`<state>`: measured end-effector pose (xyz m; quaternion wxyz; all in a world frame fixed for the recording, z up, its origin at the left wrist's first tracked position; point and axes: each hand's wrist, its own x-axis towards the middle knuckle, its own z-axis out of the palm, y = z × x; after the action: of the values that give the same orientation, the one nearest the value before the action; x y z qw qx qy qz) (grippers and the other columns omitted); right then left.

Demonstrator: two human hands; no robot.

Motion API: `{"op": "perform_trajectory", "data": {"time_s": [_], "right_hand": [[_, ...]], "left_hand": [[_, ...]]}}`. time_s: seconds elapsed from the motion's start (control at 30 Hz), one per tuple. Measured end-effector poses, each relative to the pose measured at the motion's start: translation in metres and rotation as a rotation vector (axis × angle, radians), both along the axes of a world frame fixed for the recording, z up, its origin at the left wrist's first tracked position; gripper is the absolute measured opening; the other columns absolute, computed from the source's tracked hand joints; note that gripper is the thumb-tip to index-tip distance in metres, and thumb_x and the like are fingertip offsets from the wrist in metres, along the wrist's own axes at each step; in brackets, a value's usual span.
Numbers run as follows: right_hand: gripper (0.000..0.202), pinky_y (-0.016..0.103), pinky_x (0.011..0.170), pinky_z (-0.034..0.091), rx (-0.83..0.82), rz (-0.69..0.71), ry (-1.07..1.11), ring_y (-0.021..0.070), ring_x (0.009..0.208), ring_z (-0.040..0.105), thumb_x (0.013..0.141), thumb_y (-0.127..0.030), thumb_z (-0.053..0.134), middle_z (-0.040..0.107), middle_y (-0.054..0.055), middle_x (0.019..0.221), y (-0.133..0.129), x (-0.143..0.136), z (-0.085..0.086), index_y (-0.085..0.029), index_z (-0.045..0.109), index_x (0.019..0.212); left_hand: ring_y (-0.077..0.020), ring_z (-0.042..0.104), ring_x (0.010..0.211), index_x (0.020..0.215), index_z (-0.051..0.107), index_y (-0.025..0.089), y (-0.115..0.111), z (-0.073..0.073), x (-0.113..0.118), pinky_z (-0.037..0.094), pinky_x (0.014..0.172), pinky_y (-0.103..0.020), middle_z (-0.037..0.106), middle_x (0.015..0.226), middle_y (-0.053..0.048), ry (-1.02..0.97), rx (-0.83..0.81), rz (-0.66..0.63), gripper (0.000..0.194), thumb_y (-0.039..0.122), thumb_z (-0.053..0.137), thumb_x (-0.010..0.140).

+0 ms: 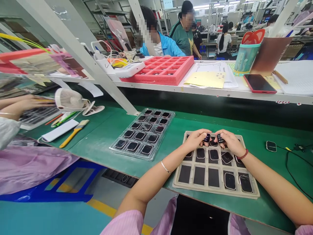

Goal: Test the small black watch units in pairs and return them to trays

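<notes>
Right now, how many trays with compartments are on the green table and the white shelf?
3: a clear tray left of the hands, a beige tray under both hands, and a red tray on the white shelf behind. Others may be hidden at far left.

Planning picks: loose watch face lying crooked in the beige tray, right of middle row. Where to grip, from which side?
Pinch the crooked watch face by its two long edges, coming from above. It lies flat and glass up in the beige tray, askew in its pocket, so the edges look exposed.
</notes>
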<state>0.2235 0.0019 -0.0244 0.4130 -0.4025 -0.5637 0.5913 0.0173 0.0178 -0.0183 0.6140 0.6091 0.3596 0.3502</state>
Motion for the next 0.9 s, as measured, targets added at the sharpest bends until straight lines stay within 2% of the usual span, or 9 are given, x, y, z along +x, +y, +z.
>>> {"op": "perform_trajectory", "data": {"time_s": [0.1,0.17,0.23,0.33,0.37,0.43,0.53,0.67,0.9], "right_hand": [[0.028,0.027,0.047,0.045,-0.02,-0.003,0.041,0.011,0.049,0.053,0.089,-0.041,0.047,0.065,0.005,0.08,0.0004,-0.0004,0.0013,-0.018,0.057,0.1],[0.03,0.026,0.052,0.047,0.002,-0.018,0.007,0.0116,0.057,0.055,0.082,-0.031,0.058,0.065,0.005,0.09,0.0002,-0.0017,0.0027,-0.02,0.054,0.109],[0.043,0.026,0.054,0.047,0.029,-0.039,-0.034,0.0109,0.059,0.054,0.075,-0.022,0.064,0.065,0.004,0.097,0.0,-0.0026,0.0031,-0.022,0.05,0.115],[0.028,0.025,0.049,0.044,0.021,-0.019,-0.027,0.0096,0.052,0.05,0.08,-0.027,0.059,0.066,0.005,0.088,0.0006,-0.0016,0.001,-0.02,0.055,0.107],[0.023,0.025,0.047,0.043,0.009,-0.005,-0.004,0.0095,0.049,0.049,0.085,-0.033,0.053,0.066,0.005,0.084,0.001,-0.0009,0.0001,-0.018,0.057,0.103],[0.03,0.026,0.046,0.042,-0.013,0.007,0.045,0.0099,0.047,0.048,0.09,-0.04,0.043,0.066,0.006,0.079,0.0017,0.0005,-0.0009,-0.017,0.059,0.099],[0.027,0.026,0.05,0.044,-0.009,-0.028,0.028,0.0105,0.052,0.05,0.085,-0.033,0.051,0.066,0.006,0.084,0.0015,0.0003,0.0004,-0.018,0.056,0.108],[0.047,0.027,0.056,0.046,0.036,-0.033,-0.048,0.0115,0.061,0.054,0.072,-0.016,0.058,0.066,0.005,0.097,-0.0009,-0.0029,0.0046,-0.021,0.05,0.117],[0.044,0.029,0.058,0.049,0.05,0.008,-0.031,0.0139,0.068,0.058,0.075,-0.019,0.057,0.064,0.009,0.106,-0.0024,-0.0025,0.0067,-0.021,0.049,0.118]], "left_hand": [[-0.0113,0.062,0.057,0.119,0.053,0.013,0.0008,0.0,0.0003,0.037,0.045,-0.018,0.067,0.087,-0.009,-0.015,-0.019,0.039,0.046,0.045,0.047,0.087],[-0.0116,0.063,0.062,0.132,0.042,0.016,0.0004,0.0007,0.0007,0.04,0.048,-0.018,0.067,0.094,-0.009,-0.018,-0.026,0.052,0.056,0.036,0.058,0.082],[-0.0117,0.064,0.065,0.135,0.038,0.018,-0.0001,0.0008,0.001,0.041,0.05,-0.018,0.066,0.099,-0.01,-0.009,-0.02,0.051,0.065,0.028,0.064,0.076],[-0.0114,0.063,0.061,0.119,0.053,0.013,0.0005,-0.0005,0.0008,0.038,0.046,-0.018,0.067,0.093,-0.01,0.015,-0.008,0.037,0.044,0.035,0.057,0.082],[-0.0113,0.063,0.058,0.113,0.056,0.012,0.001,-0.0011,0.0007,0.037,0.045,-0.018,0.067,0.089,-0.01,0.016,-0.007,0.038,0.04,0.04,0.051,0.084],[-0.0114,0.062,0.055,0.108,0.057,0.011,0.0019,-0.0017,0.0006,0.035,0.043,-0.018,0.067,0.085,-0.009,0.003,-0.016,0.05,0.042,0.045,0.043,0.088],[-0.0112,0.063,0.061,0.117,0.052,0.014,0.0018,-0.0009,0.0011,0.038,0.046,-0.018,0.066,0.093,-0.009,0.003,-0.034,0.071,0.039,0.034,0.049,0.085],[-0.0102,0.062,0.066,0.122,0.047,0.014,-0.0006,0.0015,0.0022,0.04,0.051,-0.018,0.065,0.099,-0.009,0.012,-0.008,0.058,0.051,0.012,0.054,0.072],[-0.0102,0.061,0.062,0.124,0.047,0.015,-0.0023,0.0053,0.0018,0.037,0.049,-0.018,0.066,0.093,-0.008,0.033,-0.001,0.041,0.052,0.014,0.056,0.072]]}}
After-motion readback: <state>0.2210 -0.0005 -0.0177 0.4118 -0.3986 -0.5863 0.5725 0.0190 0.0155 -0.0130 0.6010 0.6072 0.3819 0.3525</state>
